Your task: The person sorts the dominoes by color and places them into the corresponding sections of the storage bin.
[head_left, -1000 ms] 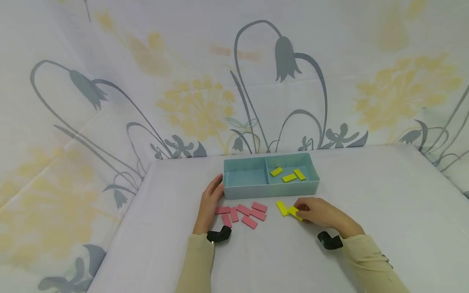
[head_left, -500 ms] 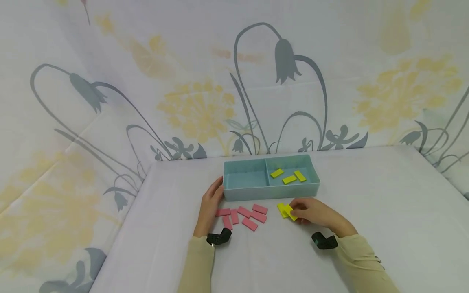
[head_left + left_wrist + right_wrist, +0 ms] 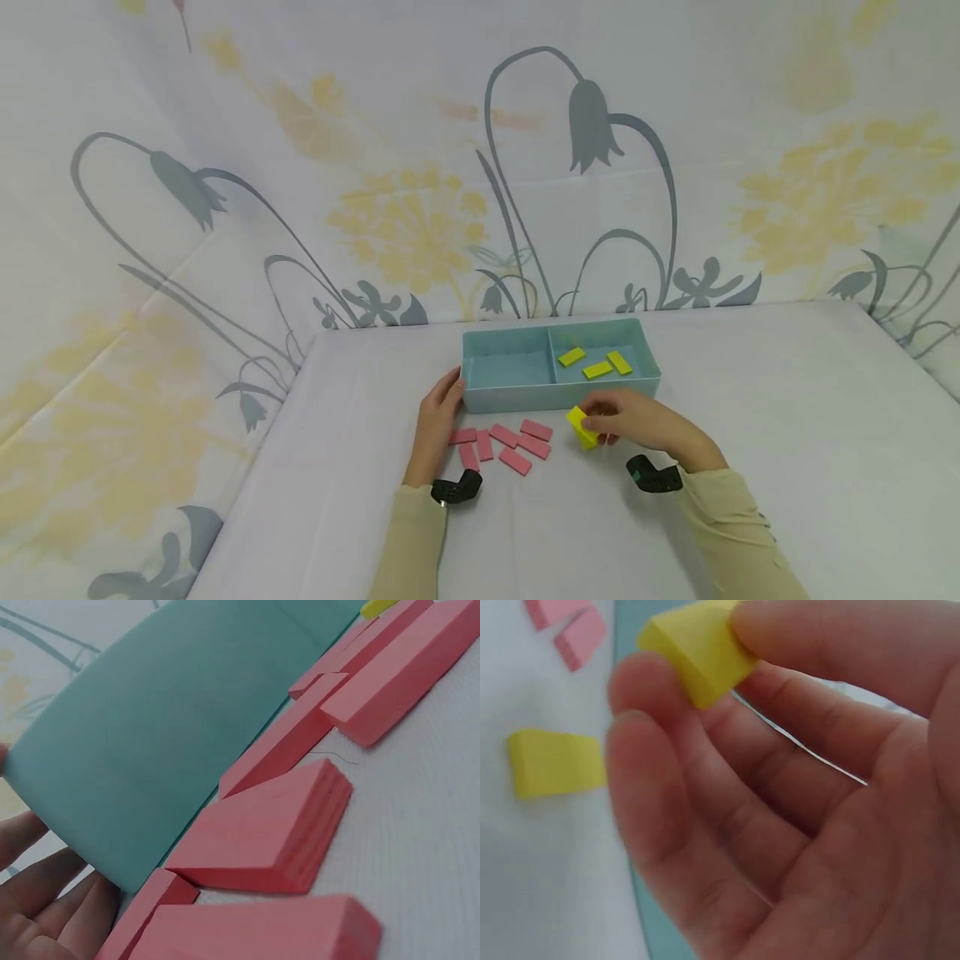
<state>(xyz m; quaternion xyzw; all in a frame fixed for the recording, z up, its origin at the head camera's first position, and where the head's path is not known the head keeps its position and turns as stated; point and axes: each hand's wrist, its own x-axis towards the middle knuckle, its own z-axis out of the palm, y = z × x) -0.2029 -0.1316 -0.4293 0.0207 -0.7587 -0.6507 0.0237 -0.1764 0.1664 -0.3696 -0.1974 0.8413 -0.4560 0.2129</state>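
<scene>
My right hand (image 3: 626, 417) pinches a small yellow wooden block (image 3: 694, 652) between thumb and fingers, just in front of the two-part blue-green box (image 3: 525, 400). A second yellow block (image 3: 559, 763) lies on the table below; in the head view the held one overlaps it. At the box's left end, my left hand (image 3: 437, 423) rests its extended fingers (image 3: 64, 900) against the wall. Several pink blocks (image 3: 515, 461) lie loose between the hands, close to the box front. Inside the right compartment are three yellow blocks (image 3: 597, 370).
A thin divider (image 3: 552, 357) splits the box; its left compartment (image 3: 510, 368) holds nothing visible. White cloth covers the table (image 3: 555, 533). Behind the box rises a flower-patterned cloth (image 3: 420, 225). Each wrist wears a black camera (image 3: 457, 487).
My right hand has moved left and toward the box, lifting the yellow block from the table and bringing it over the other one. My left hand stays at the box's end.
</scene>
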